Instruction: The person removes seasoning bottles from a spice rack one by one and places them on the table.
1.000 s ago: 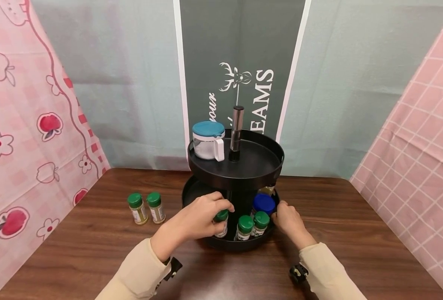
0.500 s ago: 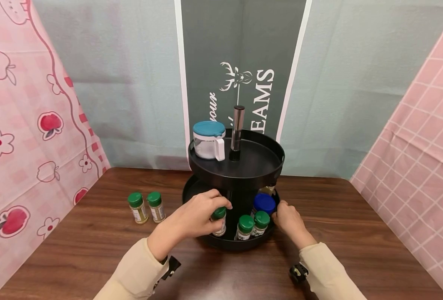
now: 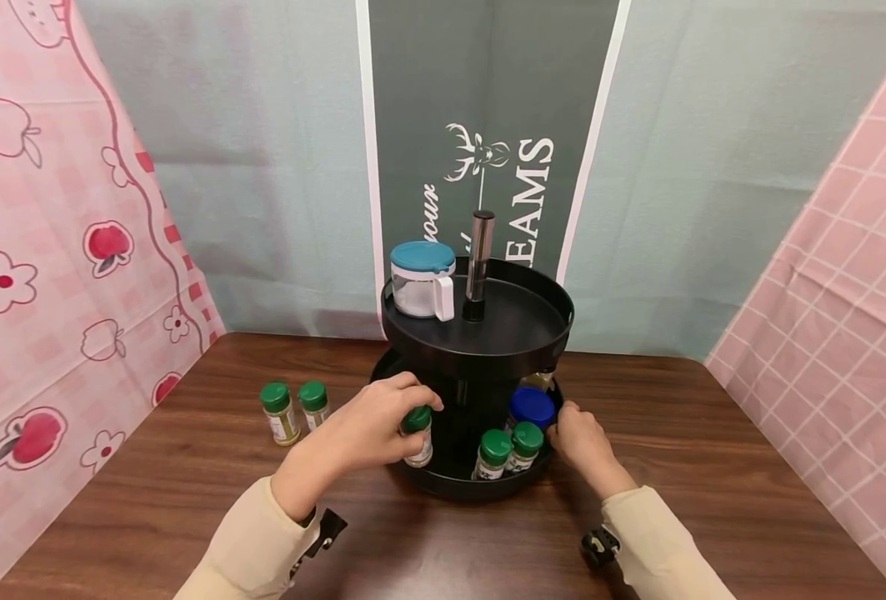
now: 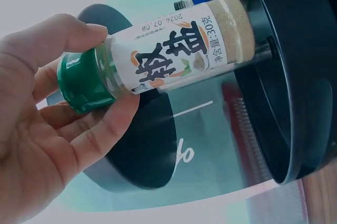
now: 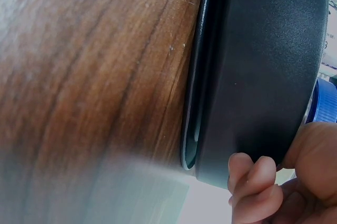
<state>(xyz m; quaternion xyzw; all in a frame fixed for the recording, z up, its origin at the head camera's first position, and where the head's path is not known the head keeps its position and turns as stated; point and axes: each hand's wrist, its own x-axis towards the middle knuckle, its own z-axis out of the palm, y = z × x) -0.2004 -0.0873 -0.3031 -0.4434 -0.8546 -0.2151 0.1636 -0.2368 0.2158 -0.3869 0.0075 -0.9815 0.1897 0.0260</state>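
Observation:
My left hand (image 3: 371, 422) grips a green-capped spice jar (image 4: 174, 50) by its cap and neck, over the front left of the lower tray (image 3: 480, 487) of a black two-tier turntable. The left wrist view shows the jar's white label and pale powder inside. At the tray's right edge, my right hand (image 3: 583, 443) pinches the rim, with curled fingers (image 5: 253, 182) outside the wall. Two more green-capped jars, the nearer one (image 3: 493, 454) and its neighbour (image 3: 525, 446), stand at the tray's front right. Behind them is a blue-capped jar (image 3: 531, 408).
On the upper tray (image 3: 518, 329), a clear canister (image 3: 422, 283) with a blue lid and white handle stands left of the metal post (image 3: 480, 262). Two green-capped jars, one in front (image 3: 281, 414) and one beside it (image 3: 314, 404), stand on the wooden table (image 3: 187, 483) at left.
My left hand has moved left along the tray, carrying its spice jar with it. The right hand stays at the rim, and the other jars keep their places.

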